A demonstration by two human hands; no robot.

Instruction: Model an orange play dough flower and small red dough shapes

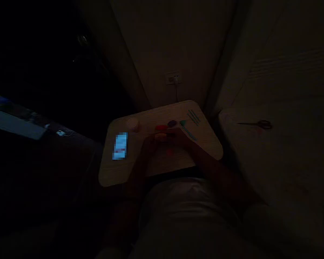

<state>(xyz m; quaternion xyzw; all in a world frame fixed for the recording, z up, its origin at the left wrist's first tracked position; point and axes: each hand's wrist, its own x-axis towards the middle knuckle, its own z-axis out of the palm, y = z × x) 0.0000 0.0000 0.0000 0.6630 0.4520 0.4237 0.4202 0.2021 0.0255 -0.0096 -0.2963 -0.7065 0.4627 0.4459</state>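
The scene is very dark. My left hand [150, 141] and my right hand [178, 137] meet over the middle of a small wooden table [162, 163]. Between them shows a small orange-yellow item [160, 136], touched by both hands; its kind is unclear. Just beyond it lies a red object [161, 127], with a dark purple round one [172, 123] to its right. A faint red patch [169, 152] shows on the table nearer my body. The fingers of both hands are too dark to make out.
A lit phone [120, 146] and a pale round container [133, 124] are at the table's left. Green sticks [193, 117] and a green tool [189, 131] lie at the right. Scissors [259, 124] rest on a pale surface farther right. A wall socket [173, 78] holds a plugged cable.
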